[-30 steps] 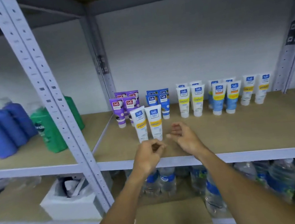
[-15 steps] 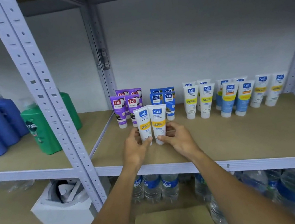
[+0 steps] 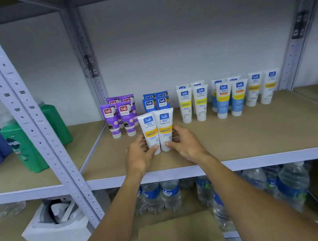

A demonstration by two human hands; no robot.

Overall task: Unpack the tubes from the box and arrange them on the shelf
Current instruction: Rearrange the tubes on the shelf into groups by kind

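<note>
Two white plastic tubes with yellow bands stand cap-down on the tan board shelf, pressed side by side between both hands, apparently to square them as a front-row pair. The left hand curls round the left tube and the right hand round the right, thumbs near the caps. Just beyond the fingertips stand purple tubes and dark blue tubes; rightward of the right fingers run rows of white and pale blue tubes. Below the wrists sits the brown cardboard box.
</note>
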